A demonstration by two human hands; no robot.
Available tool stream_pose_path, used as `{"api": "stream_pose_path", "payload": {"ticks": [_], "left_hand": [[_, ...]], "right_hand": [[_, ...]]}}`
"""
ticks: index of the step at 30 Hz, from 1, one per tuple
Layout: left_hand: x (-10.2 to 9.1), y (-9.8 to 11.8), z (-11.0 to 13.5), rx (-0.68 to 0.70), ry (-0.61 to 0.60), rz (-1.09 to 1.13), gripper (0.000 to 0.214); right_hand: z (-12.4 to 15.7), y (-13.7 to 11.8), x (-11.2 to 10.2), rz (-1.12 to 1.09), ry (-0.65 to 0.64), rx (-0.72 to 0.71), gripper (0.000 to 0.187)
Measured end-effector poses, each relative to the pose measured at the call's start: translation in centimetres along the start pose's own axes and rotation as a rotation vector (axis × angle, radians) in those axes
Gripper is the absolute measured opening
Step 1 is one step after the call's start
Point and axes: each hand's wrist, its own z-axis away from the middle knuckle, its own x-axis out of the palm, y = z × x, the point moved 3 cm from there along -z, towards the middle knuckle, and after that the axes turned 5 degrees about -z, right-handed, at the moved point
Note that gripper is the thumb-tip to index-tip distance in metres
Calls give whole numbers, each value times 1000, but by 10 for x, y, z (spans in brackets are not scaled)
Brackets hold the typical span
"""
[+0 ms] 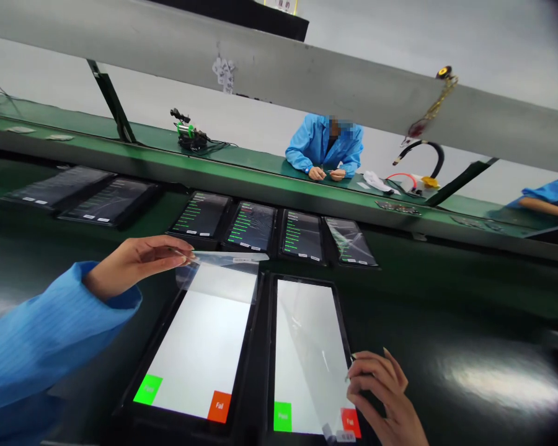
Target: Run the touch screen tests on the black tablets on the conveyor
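My left hand (pixel 144 260) pinches the corner of a clear protective film (pixel 223 263), which is lifted off the far end of the left tablet (pixel 209 328). That tablet's screen is lit white, with a green box and a red "Fail" box along its near end. Beside it lies the right tablet (pixel 302 334), also lit white with green and red boxes, and clear film covers its screen. My right hand (pixel 381 390) is at this tablet's right edge, its fingers loosely bent and apart, the fingertips touching or very near the edge.
Several dark tablets with green text (pixel 302 235) lie in a row behind, and two more (pixel 111 201) are at the far left. Beyond runs a raised green ledge (pixel 260 179) under a grey beam (pixel 353 80). A co-worker in blue (pixel 325 145) sits across; another's sleeve shows far right.
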Motion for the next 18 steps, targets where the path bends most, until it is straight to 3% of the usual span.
{"api": "stream_pose_path", "payload": {"ticks": [9, 18], "left_hand": [[1, 7, 0, 4, 77, -95, 22], [-12, 14, 4, -7, 282, -230, 31]], "right_hand": [[22, 15, -12, -188, 131, 170, 14], [38, 15, -23, -314, 303, 204, 8]]}}
